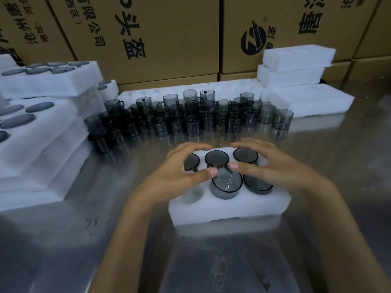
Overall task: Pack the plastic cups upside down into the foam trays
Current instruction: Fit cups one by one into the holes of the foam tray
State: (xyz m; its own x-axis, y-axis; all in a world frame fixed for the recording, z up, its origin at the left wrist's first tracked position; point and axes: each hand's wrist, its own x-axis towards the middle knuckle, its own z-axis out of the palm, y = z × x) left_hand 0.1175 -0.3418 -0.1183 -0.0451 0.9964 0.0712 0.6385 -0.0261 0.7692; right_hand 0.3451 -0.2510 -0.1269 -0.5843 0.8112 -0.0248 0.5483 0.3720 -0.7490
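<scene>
A white foam tray (pixel 228 206) lies on the steel table in front of me. Smoky grey plastic cups sit upside down in five of its holes: back left (pixel 191 161), back middle (pixel 216 158), back right (pixel 245 155), front right (pixel 257 185) and front middle (pixel 226 185). The front middle cup stands higher than the others. The front left hole (pixel 191 195) is empty. My left hand (pixel 179 168) arches over the back left cup, and my right hand (pixel 273 163) arches over the back right one. Both thumbs touch the far rim of the raised front middle cup.
Several loose grey cups (pixel 190 117) stand in a crowded row behind the tray. Filled foam trays (pixel 48 85) are stacked at the left. Empty foam trays (pixel 296 58) are piled at the back right, with a long one (pixel 306 100) below them. Cardboard boxes (pixel 148 28) wall the back.
</scene>
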